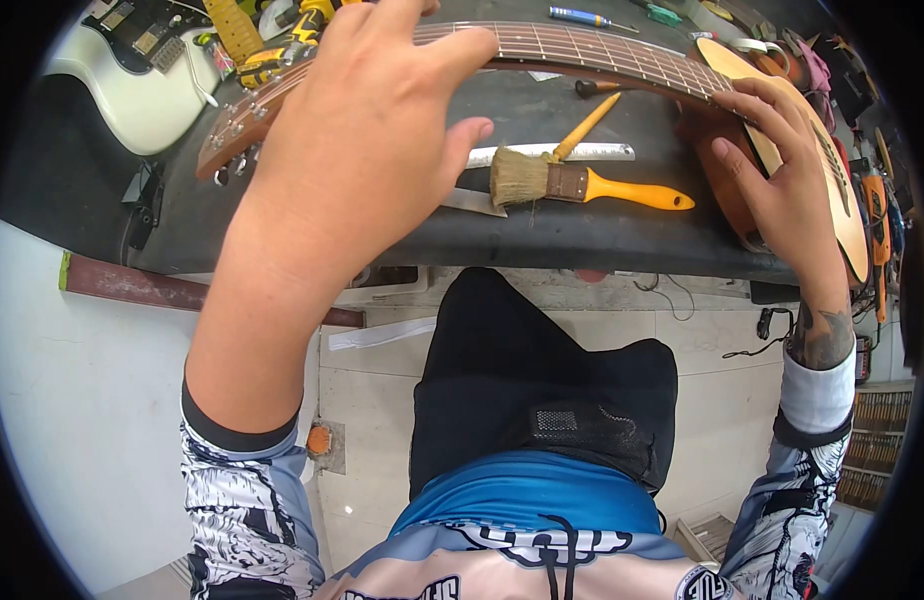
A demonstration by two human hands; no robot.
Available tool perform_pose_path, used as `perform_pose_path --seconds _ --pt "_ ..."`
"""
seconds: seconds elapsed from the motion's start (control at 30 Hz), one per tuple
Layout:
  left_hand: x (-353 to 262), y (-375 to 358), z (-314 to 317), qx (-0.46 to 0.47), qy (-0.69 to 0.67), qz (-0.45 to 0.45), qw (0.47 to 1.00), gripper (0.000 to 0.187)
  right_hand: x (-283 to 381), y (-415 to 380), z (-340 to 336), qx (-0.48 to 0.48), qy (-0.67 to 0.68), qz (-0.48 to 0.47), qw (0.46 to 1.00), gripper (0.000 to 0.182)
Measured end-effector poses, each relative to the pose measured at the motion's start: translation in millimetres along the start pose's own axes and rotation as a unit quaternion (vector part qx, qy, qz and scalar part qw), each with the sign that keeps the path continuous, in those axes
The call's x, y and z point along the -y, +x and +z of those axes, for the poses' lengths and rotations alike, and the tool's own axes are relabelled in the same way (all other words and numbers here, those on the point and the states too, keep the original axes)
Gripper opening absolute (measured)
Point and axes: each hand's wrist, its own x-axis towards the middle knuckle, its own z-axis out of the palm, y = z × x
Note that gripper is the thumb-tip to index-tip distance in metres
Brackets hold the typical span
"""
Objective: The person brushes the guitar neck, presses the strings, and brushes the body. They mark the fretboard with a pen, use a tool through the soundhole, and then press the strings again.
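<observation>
Nearest my lens is the left hand, raised close to the camera with its fingers loosely spread, the tips draped over the guitar neck toward the headstock; I cannot tell how firmly they press. The right hand sits at the far right of the workbench, fingers curled, their tips resting on the fretboard where the neck meets the guitar body. The acoustic guitar lies flat along the bench, headstock to the left. By my reading, I'm steadying or checking the neck, and any next move would want both ends held even so it doesn't roll. A yellow-handled brush and a steel ruler lie just beside the front edge. A white electric guitar rests at the far left corner. The print on my shirt is cut off; I can read no brand or label anywhere.
</observation>
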Motion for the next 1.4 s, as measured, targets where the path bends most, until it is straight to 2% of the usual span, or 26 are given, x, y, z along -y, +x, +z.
perform_pose_path --seconds 0.27,0.4,0.7,0.8,1.3,1.4 --pt "-4.3 -1.6 -3.1 -0.023 0.002 0.008 1.0 0.06 2.1 0.7 -1.0 0.0 -0.001 0.001 1.0 0.038" --pt "6.0 -4.2 18.5 -0.101 0.035 0.012 0.994 0.058 2.1 0.8 -1.6 -0.005 -0.007 -0.004 1.0 0.037" --pt "1.2 -1.8 16.5 -0.107 0.004 -0.006 0.994 0.052 2.3 0.5 -1.8 -0.011 -0.018 -0.01 1.0 0.037" --pt "3.8 -4.7 20.3 -0.108 0.041 0.011 0.993 0.054 2.4 0.5 -1.8 -0.014 -0.019 -0.011 1.0 0.038" --pt "2.1 -4.9 18.3 -0.108 0.036 0.026 0.993 0.064 1.3 -0.3 -3.9 -0.014 -0.038 -0.009 0.999 0.04" --pt "-5.0 -15.5 18.8 -0.141 -0.04 -0.005 0.989 0.068 2.1 1.5 -6.3 -0.002 -0.053 -0.018 0.998 0.044"
